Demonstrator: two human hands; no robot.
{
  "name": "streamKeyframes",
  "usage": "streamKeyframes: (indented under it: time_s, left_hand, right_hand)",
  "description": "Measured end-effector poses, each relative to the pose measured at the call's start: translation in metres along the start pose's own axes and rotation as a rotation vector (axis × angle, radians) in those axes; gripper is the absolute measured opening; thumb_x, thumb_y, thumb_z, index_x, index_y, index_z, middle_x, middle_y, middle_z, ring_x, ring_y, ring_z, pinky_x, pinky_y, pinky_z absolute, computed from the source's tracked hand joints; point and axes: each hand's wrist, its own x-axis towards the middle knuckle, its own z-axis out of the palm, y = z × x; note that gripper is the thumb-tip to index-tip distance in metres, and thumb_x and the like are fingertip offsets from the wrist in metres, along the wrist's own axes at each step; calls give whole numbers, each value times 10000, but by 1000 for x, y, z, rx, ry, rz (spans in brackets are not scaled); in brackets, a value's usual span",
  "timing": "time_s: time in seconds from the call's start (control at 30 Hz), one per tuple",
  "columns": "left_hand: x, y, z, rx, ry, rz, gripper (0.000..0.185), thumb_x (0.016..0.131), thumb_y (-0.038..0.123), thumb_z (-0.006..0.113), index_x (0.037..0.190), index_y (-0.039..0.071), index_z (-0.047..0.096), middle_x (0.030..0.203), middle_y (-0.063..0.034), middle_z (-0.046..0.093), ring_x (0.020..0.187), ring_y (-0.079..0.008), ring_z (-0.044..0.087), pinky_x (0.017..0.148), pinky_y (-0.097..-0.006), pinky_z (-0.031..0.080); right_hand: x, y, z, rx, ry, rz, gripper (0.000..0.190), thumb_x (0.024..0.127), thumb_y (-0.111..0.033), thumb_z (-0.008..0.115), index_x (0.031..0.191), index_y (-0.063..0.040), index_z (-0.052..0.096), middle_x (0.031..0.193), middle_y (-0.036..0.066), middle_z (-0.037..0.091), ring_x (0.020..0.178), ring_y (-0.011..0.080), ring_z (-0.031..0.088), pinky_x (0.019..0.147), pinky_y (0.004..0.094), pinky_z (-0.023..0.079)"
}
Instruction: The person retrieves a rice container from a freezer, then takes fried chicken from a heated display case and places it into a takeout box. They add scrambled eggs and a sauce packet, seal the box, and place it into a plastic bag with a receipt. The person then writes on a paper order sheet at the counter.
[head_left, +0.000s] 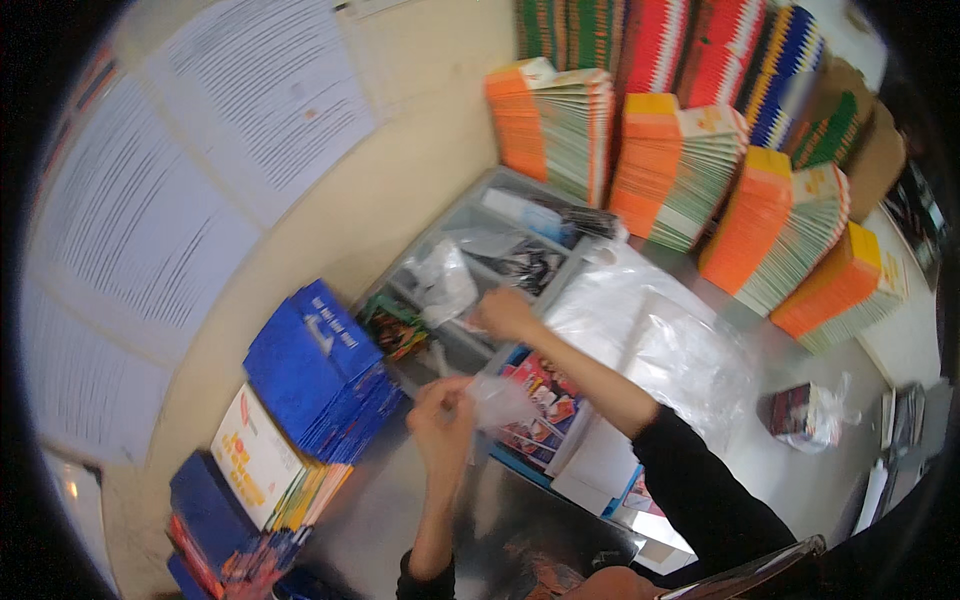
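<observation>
My left hand (444, 412) is over the metal table near the front of a grey compartment tray (574, 274), its fingers closed on a small clear plastic bag (501, 405). Over the tray's compartments is my right hand (504, 315), fingers bent and blurred; whether it grips anything cannot be told. Just beyond it a crumpled clear bag (448, 281) lies in a compartment, beside one with small dark packets (529, 266). Colourful printed cards (544, 390) lie in a blue-edged box below my right forearm, with white cards (596, 465) beside them.
Blue folded packs (315, 367) and white-and-yellow booklets (259, 457) stand at left against the wall. Large clear plastic sheets (660, 337) cover the table right of the tray. Stacks of orange-and-green cartons (667, 172) line the back right. A bagged dark box (799, 416) sits at right.
</observation>
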Motion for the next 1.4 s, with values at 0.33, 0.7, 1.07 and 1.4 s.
streamKeyframes:
  time_s: [0.33, 0.7, 1.07, 1.4]
  left_hand:
    - [35, -39, 12, 166, -29, 9, 355, 824, 68, 557, 1173, 17, 593, 1201, -133, 569, 1055, -226, 526, 906, -344, 424]
    - [-54, 88, 91, 249, -111, 346, 520, 875, 169, 597, 1340, 67, 389, 1217, -127, 475, 1044, -250, 474, 877, -388, 387]
    - [-160, 166, 161, 252, -168, 121, 425, 871, 136, 574, 1265, 115, 416, 1070, -76, 484, 898, -189, 477, 751, -338, 403]
    - [-254, 210, 184, -379, -441, -345, 351, 867, 107, 553, 1196, 158, 441, 936, -29, 492, 765, -134, 480, 635, -293, 418]
  right_hand:
    - [-3, 18, 27, 391, 339, 203, 304, 495, -319, 843, 647, -128, 662, 772, 90, 645, 821, 281, 612, 719, 411, 485]
    - [-361, 34, -79, 1174, 345, -218, 182, 895, -164, 589, 1014, -64, 684, 818, 97, 688, 633, 188, 636, 606, 304, 486]
    - [-718, 179, -44, 307, -83, 1138, 176, 850, -335, 592, 898, -219, 717, 720, 68, 675, 674, 260, 661, 624, 379, 520]
    - [-651, 202, -130, 113, 1021, 694, 686, 834, -425, 629, 1401, -143, 366, 1429, 175, 356, 1346, 359, 272, 1080, 534, 222]
